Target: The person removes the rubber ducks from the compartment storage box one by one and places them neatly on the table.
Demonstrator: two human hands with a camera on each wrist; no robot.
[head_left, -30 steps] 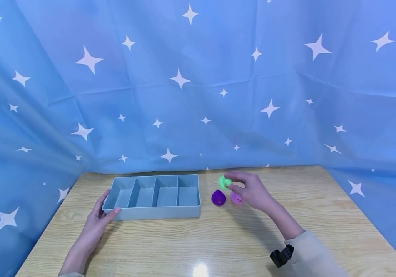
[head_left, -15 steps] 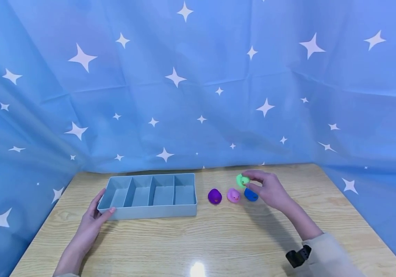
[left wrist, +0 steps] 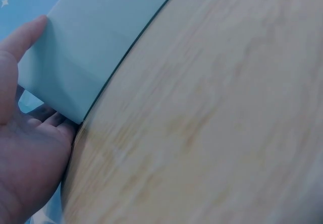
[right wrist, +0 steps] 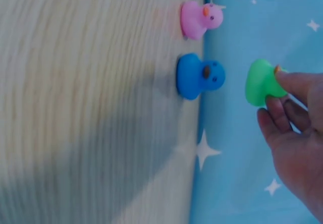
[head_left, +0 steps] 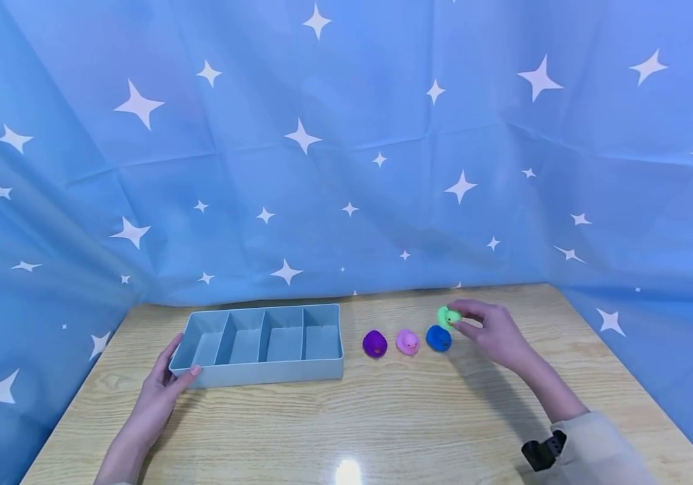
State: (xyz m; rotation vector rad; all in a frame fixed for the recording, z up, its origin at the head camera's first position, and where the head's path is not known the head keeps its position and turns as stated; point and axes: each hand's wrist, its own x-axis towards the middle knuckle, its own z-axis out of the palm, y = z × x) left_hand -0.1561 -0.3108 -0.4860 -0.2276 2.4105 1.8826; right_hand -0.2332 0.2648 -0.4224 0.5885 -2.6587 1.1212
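Note:
My right hand (head_left: 491, 333) pinches a green rubber duck (right wrist: 261, 82) between thumb and fingers, raised off the table just behind and right of the blue rubber duck (head_left: 438, 338). To the left of the blue one stand a pink rubber duck (head_left: 407, 342) and a purple rubber duck (head_left: 374, 343), together forming a row. At the left end of a grey-blue divided box (head_left: 267, 372), my left hand (head_left: 161, 391) grips the corner, thumb against the front wall and fingers round the side. The box's compartments hold nothing.
The wooden table (head_left: 298, 431) carries the box at its left back and the ducks right of it. Behind and at both sides hangs a blue curtain (head_left: 346, 168) with white stars. A black wrist camera (head_left: 543, 451) sits on the right sleeve.
My right hand has carried the green duck rightwards, past the pink and blue ducks, uncovering the blue one. My left hand stays on the box. The head view has shifted slightly.

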